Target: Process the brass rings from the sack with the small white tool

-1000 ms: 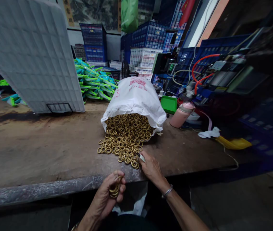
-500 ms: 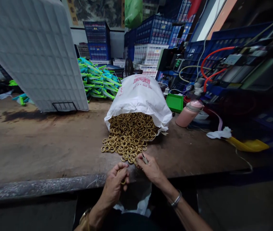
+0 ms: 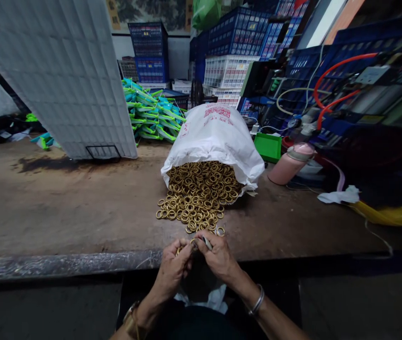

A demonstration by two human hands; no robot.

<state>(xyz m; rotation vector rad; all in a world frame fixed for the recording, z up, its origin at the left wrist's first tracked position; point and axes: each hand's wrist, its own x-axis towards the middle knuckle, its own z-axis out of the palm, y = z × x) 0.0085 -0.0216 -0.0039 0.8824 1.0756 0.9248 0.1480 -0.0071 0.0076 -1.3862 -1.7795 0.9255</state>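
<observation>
My left hand point(image 3: 174, 262) is closed in a pinch at the table's front edge, with a brass-coloured ring point(image 3: 179, 250) between its fingers. Meeting its fingertips, my right hand point(image 3: 218, 255) is closed around a small, slim metal tool point(image 3: 206, 242) whose kind I cannot make out. Another ring point(image 3: 193, 241) shows where the fingertips of both hands come together; fingers partly hide it. Just beyond my hands, a heap of brass-coloured rings point(image 3: 194, 208) spills from the mouth of a white woven sack point(image 3: 218, 137) lying on its side.
The brown table point(image 3: 80, 212) has a worn front edge. A tall white padded panel point(image 3: 70, 80) stands at left, beside piled green and blue plastic pieces point(image 3: 154, 113). To the right are a green tray point(image 3: 267, 146), a pink bottle point(image 3: 289, 165) and a yellow scoop-like piece point(image 3: 388, 214).
My right hand has come back from the heap's near edge to my left hand, and their fingertips now meet around a ring. The whole view has shifted slightly.
</observation>
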